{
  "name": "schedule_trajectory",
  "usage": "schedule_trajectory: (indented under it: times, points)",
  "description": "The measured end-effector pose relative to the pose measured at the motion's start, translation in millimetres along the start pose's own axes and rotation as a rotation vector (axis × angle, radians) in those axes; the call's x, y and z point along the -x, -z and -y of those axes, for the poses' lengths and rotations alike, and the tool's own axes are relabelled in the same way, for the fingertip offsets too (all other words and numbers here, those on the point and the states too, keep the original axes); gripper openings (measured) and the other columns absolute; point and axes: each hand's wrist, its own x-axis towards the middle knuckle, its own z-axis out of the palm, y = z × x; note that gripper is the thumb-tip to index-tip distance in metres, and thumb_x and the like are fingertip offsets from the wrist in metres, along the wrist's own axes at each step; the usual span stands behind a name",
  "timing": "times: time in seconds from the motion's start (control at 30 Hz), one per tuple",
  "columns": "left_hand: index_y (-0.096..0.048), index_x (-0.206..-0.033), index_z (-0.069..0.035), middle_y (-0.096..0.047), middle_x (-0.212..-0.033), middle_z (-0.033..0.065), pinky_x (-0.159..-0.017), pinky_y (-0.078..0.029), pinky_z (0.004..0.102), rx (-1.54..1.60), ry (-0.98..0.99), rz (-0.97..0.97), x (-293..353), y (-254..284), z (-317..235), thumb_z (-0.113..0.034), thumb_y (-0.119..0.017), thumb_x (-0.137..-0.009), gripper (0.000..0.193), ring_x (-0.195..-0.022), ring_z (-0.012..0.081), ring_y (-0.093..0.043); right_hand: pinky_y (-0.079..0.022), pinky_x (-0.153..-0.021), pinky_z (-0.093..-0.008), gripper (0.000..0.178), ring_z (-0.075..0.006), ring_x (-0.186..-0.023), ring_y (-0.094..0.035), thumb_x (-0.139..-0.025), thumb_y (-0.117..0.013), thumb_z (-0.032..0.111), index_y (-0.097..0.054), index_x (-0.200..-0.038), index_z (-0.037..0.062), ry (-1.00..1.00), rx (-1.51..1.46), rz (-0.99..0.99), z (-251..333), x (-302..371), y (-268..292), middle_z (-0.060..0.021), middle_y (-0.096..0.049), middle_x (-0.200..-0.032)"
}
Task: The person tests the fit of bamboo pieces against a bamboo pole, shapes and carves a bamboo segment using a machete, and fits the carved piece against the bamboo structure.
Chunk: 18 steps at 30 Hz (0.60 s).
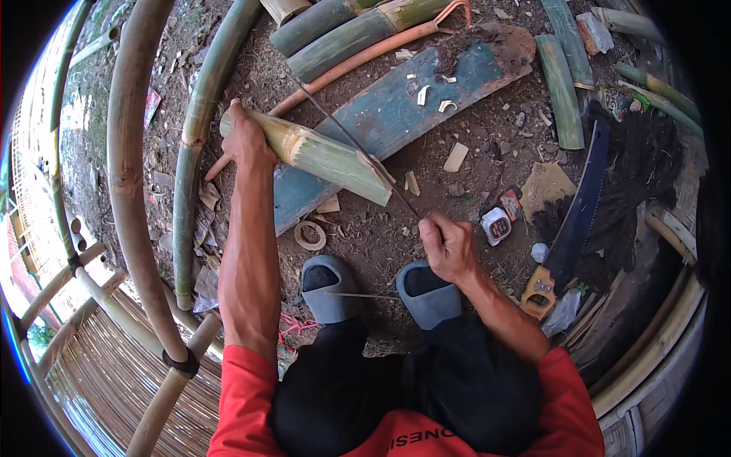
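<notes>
A split length of green bamboo point(324, 160) lies slanted across a worn blue-green board point(297, 198). My left hand point(247, 139) is closed around its far left end. My right hand point(449, 245) grips the near end of a long, thin, dark blade point(339, 120), whose handle is mostly hidden in my fist. Seen nearly edge-on, the blade crosses over the bamboo's right end and points up and left. A thin strip of bamboo point(373, 164) shows beside the blade there. I cannot tell how deep the edge sits.
A handsaw point(571, 213) lies to the right, near a tape measure point(496, 226). Several bamboo poles point(365, 38) lie at the back, beside an orange-brown handle point(343, 67). A tape roll point(310, 235) sits before my sandals point(331, 286). Tall bamboo point(129, 152) stands left.
</notes>
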Motion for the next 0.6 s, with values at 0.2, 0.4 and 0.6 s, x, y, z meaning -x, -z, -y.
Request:
schedule_trajectory:
  times: [0.2, 0.4, 0.6]
  points:
    - [-0.046, -0.140, 0.010, -0.060, -0.126, 0.0196, -0.094, -0.060, 0.0458, 0.133, 0.081, 0.117, -4, -6, 7, -0.044, -0.068, -0.098, 0.072, -0.107, 0.0330, -0.069, -0.048, -0.051, -0.0439, 0.047, -0.0370, -0.056, -0.068, -0.105, -0.061, 0.044, -0.062, -0.086, 0.0016, 0.139, 0.122, -0.064, -19, -9, -1, -0.0165, -0.056, -0.056]
    - [-0.052, -0.127, 0.003, -0.062, -0.113, 0.0162, -0.092, -0.058, 0.0455, 0.194, -0.067, 0.100, -26, 62, 15, -0.055, -0.066, -0.098, 0.066, -0.100, 0.0294, -0.067, -0.041, -0.037, -0.0287, 0.059, -0.0085, -0.040, -0.048, -0.107, -0.051, 0.057, -0.060, -0.077, 0.0068, -0.674, -0.792, 0.282, 16, -13, -2, 0.0027, -0.049, -0.054]
    - [-0.065, -0.118, -0.006, -0.068, -0.116, 0.0143, -0.110, -0.048, 0.0533, 0.525, -0.015, 0.441, 59, 139, -15, -0.046, -0.074, -0.093, 0.048, -0.116, 0.0296, -0.064, -0.043, -0.048, -0.0369, 0.048, -0.0175, -0.049, -0.056, -0.110, -0.055, 0.041, -0.062, -0.081, 0.0028, 0.009, -0.287, -0.078, 17, 8, 19, -0.0059, -0.052, -0.055]
